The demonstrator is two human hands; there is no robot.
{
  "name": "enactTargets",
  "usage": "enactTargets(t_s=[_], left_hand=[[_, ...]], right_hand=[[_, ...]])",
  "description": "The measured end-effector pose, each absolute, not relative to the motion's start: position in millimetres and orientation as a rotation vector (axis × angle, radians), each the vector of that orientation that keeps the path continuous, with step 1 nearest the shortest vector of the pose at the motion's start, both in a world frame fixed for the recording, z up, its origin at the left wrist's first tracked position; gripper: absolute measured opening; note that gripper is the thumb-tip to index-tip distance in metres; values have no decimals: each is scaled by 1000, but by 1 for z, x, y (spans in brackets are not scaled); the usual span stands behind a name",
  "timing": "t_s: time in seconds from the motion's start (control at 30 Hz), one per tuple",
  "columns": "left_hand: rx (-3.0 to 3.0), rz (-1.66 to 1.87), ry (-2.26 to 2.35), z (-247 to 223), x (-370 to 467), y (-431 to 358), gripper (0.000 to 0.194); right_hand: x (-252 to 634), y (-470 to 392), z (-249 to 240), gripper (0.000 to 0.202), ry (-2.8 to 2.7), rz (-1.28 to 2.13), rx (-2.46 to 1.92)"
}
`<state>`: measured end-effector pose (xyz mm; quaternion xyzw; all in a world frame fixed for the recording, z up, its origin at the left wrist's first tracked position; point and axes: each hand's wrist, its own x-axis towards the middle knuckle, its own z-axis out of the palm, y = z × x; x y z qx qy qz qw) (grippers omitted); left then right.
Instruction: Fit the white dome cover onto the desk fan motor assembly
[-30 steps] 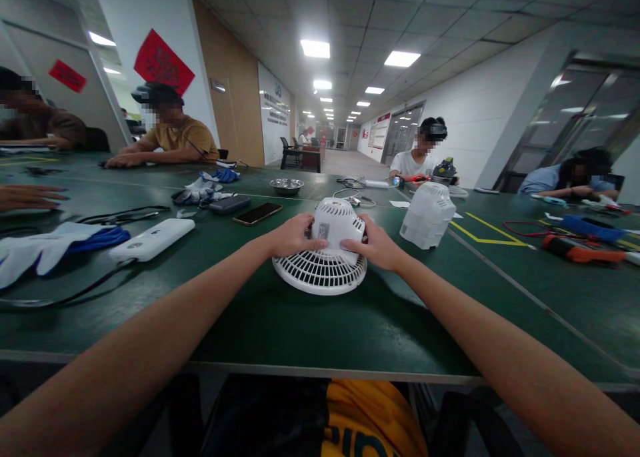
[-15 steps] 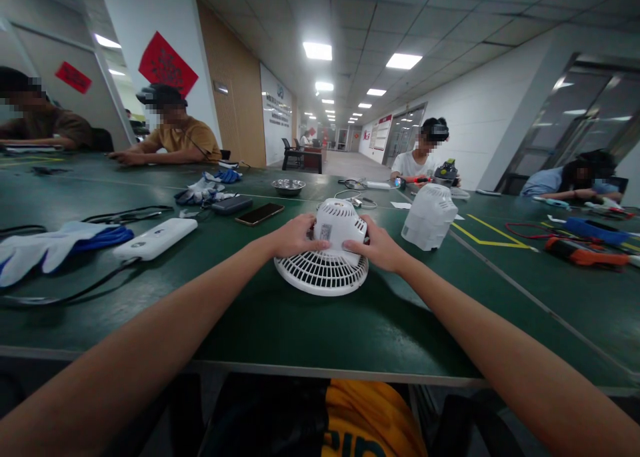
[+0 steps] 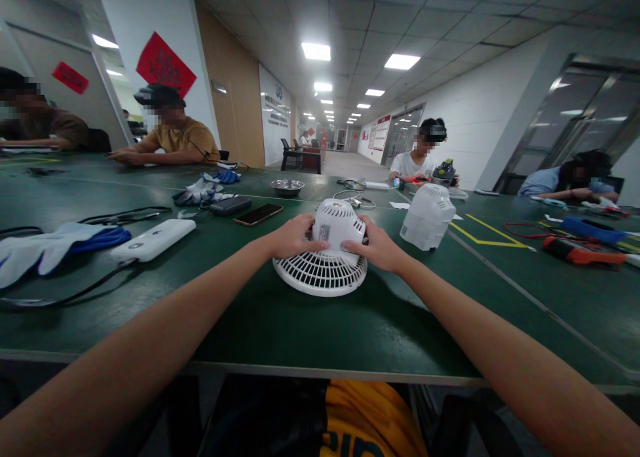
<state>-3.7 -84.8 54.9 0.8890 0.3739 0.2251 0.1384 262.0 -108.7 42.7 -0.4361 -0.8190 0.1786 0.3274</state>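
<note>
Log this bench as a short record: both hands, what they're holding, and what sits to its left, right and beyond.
left hand: gripping the white fan from the left
right hand: gripping it from the right
fan position: on the green table, wide round grille below
left: phone, white power bank
right: white plastic shell
beyond: metal bowl

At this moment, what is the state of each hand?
Left hand: holding the left side of the white plastic fan housing above the round slotted grille.
Right hand: holding the same housing's right side.
</note>
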Motion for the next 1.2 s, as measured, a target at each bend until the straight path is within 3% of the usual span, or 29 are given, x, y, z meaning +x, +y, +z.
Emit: enactTargets(t_s=[1.2], left_hand=[[2591,659,1084,50,-4,-77,77]], right_hand=[[262,-109,43,68,-2130,509,-1157]])
